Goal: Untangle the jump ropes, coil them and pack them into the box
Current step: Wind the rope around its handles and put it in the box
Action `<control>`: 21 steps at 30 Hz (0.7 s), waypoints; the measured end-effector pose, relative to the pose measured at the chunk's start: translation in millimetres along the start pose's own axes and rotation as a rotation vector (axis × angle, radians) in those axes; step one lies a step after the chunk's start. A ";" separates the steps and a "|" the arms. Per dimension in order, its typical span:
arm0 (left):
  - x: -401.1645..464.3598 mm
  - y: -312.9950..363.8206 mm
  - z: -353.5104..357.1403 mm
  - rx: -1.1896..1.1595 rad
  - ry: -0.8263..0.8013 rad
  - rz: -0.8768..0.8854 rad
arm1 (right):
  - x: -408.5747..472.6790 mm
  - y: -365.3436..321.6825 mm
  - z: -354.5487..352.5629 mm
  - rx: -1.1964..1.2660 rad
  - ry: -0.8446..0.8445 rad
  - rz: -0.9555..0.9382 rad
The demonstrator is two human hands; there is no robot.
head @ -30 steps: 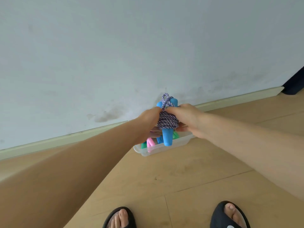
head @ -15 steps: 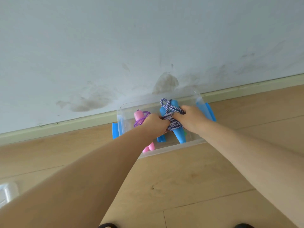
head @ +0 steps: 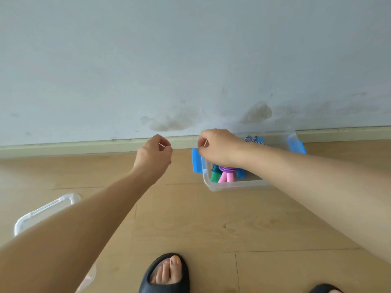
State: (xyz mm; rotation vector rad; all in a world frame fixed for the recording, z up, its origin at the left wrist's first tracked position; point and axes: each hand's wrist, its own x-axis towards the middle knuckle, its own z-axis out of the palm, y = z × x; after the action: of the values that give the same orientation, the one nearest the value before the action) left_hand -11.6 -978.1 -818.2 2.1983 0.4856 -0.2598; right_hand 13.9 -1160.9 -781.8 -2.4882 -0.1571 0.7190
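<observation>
A clear plastic box [head: 232,185] with blue latches [head: 196,160] stands on the wooden floor against the wall. Inside lie a green handle [head: 215,177], pink handles [head: 226,178] under a purple rope coil [head: 227,169], and the blue-handled jump rope [head: 252,140] wound with purple-white braided cord at the back. My right hand [head: 218,148] hovers over the box's left end, fingers curled, with nothing in it. My left hand [head: 155,154] is left of the box, above the floor, fingers curled and also holding nothing. My right forearm hides the box's middle.
The box's clear lid [head: 45,210] lies on the floor at the lower left, partly behind my left arm. My feet in black slippers [head: 167,273] stand at the bottom edge. A stained wall and skirting board [head: 84,148] close off the far side.
Both hands let go of the blue-handled rope bundle, which now lies in the box. My left hand moved away to the left; the right hand lifted to the box's left end.
</observation>
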 end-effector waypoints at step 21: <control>-76.0 -291.5 -59.5 0.655 -0.025 -0.670 | 4.5 -133.1 271.7 0.394 -0.537 0.341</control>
State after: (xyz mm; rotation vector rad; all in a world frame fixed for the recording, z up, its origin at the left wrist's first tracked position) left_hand -204.3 -785.7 -960.3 2.5687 1.2609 -0.9075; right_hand -119.8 -920.0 -906.8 -1.9181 0.2054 1.4033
